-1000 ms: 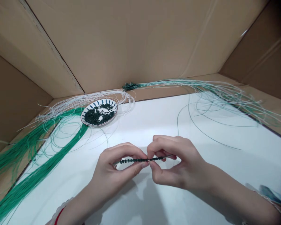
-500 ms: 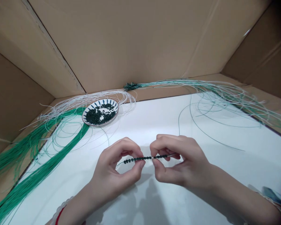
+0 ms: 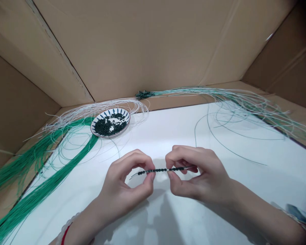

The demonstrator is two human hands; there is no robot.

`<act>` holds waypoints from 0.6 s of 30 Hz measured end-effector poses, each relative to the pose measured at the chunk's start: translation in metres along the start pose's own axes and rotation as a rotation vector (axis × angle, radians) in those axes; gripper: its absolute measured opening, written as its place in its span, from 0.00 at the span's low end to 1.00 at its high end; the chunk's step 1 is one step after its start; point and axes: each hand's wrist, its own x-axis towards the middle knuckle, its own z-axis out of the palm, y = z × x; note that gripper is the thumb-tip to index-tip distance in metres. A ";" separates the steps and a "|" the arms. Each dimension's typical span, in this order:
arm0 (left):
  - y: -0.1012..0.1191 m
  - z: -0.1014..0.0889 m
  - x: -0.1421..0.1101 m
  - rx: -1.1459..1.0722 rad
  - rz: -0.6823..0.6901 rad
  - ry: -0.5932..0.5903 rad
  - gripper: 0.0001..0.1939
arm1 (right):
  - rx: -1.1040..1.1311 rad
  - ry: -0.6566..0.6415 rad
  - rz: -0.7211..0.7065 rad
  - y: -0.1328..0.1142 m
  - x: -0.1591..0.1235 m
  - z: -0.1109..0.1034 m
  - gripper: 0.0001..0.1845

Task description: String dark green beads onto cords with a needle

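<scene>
At 8 o'clock from the strand [image 3: 161, 170] of dark beads, a white bracelet [image 3: 60, 235] and a red band [image 3: 65, 232] circle the left wrist [image 3: 78, 221]. The left hand [image 3: 118, 178], at 9 o'clock, has its fingers pinched on the strand, thin cord ends poking out beyond. At 3 o'clock, the right hand [image 3: 206, 170] pinches it too, a short pale gap among the beads just beside its fingers. The strand spans both hands above the white desk [image 3: 153, 136]. Green thread [image 3: 66, 170] lies around 9 o'clock, reaching the plate [image 3: 126, 115] of loose beads [image 3: 102, 127] at 10. Behind the plate curves white cord [image 3: 99, 104]. A bundle [image 3: 183, 90] of pale and green strings, dark-tipped, stretches from 12 towards 2 o'clock, before cardboard [image 3: 142, 41].
</scene>
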 end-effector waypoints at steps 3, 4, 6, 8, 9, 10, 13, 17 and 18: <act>0.001 0.000 0.001 0.025 0.008 0.025 0.08 | -0.009 -0.001 -0.001 0.001 0.000 -0.001 0.13; 0.001 0.000 0.001 0.026 0.012 0.033 0.08 | -0.011 -0.002 -0.001 0.001 0.000 -0.001 0.13; 0.001 0.000 0.002 0.027 0.014 0.036 0.07 | -0.011 -0.003 0.008 0.001 -0.001 -0.002 0.13; 0.002 0.000 0.002 0.031 0.017 0.027 0.07 | -0.010 -0.005 0.023 0.001 -0.001 -0.002 0.13; 0.002 0.000 0.002 0.035 0.018 0.021 0.07 | -0.009 -0.004 0.027 0.001 -0.001 -0.002 0.13; 0.002 0.000 0.002 0.040 0.022 0.015 0.08 | -0.012 -0.003 0.030 0.001 -0.001 -0.001 0.13; 0.003 0.000 0.002 0.074 0.042 0.019 0.08 | -0.019 -0.005 0.022 0.002 0.000 0.000 0.13; 0.005 0.001 0.003 0.175 0.103 0.046 0.09 | -0.015 -0.025 0.032 0.004 -0.003 0.001 0.12; 0.005 0.001 0.004 0.198 0.124 0.047 0.09 | -0.018 -0.029 0.036 0.005 -0.004 0.001 0.12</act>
